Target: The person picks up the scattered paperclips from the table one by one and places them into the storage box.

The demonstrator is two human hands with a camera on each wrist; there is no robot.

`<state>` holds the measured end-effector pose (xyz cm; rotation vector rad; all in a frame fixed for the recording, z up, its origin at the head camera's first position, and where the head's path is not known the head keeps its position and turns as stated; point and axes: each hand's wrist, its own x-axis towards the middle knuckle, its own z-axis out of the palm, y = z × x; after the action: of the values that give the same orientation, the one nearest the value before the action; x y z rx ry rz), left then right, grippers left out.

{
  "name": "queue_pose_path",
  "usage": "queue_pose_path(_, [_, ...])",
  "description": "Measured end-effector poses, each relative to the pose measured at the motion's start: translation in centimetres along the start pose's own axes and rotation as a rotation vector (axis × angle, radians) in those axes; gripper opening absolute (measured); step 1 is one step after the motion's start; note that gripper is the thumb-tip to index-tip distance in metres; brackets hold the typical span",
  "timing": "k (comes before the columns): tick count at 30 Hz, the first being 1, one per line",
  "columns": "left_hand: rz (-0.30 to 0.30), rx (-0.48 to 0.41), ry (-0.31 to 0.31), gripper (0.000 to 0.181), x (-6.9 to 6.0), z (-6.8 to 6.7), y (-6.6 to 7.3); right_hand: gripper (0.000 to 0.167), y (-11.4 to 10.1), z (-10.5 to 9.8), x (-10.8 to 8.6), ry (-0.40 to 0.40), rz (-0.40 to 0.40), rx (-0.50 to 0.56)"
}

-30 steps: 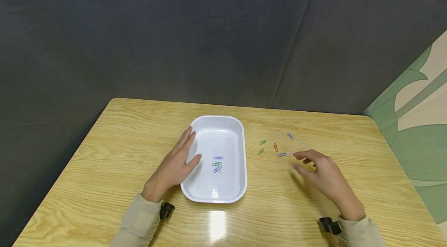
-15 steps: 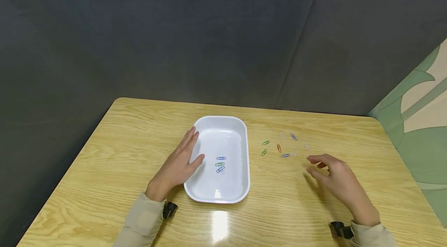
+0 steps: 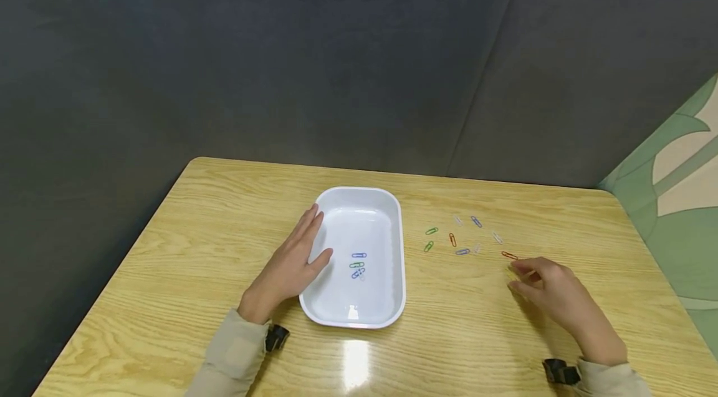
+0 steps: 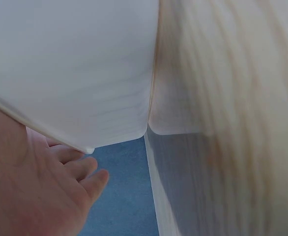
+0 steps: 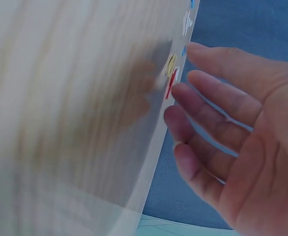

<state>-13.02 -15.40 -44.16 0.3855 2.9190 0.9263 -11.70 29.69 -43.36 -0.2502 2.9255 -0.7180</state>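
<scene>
The white tray [image 3: 401,260] holds a few paper clips, among them a blue one [image 3: 359,255] and a green one [image 3: 356,265]. My left hand [image 3: 286,269] rests on the tray's left rim, fingers extended and thumb over the inside; its fingers also show beside the tray wall [image 4: 85,73] in the left wrist view. To the right, my right hand [image 3: 561,294] hovers low with thumb and forefinger apart around a yellow clip [image 3: 512,273]. A red clip [image 3: 509,255] lies just beyond the fingertips. In the right wrist view the yellow clip [image 5: 171,65] lies beside the red clip [image 5: 171,83], not gripped.
Between tray and right hand lie several loose clips on the wooden table [image 3: 460,303]: green [image 3: 431,231], red [image 3: 452,240], blue [image 3: 476,221] and white [image 3: 497,238]. A dark curtain [image 3: 336,73] hangs behind the table's far edge.
My right hand has moved rightward and a little nearer me, uncovering the red clip at its fingertips. My left hand has stayed on the tray rim; the whole head view has shifted slightly.
</scene>
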Motion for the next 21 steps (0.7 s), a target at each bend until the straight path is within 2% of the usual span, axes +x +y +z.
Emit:
queue_pose_path(8, [0.003, -0.004, 0.006, 0.074, -0.04, 0.0, 0.01, 0.036, 0.6, 0.11, 0.11, -0.036, -0.023, 0.019])
queue_pose_path(21, [0.006, 0.002, 0.009, 0.074, -0.1, -0.05, 0.06, 0.01, 0.84, 0.73, -0.02, -0.031, -0.037, 0.015])
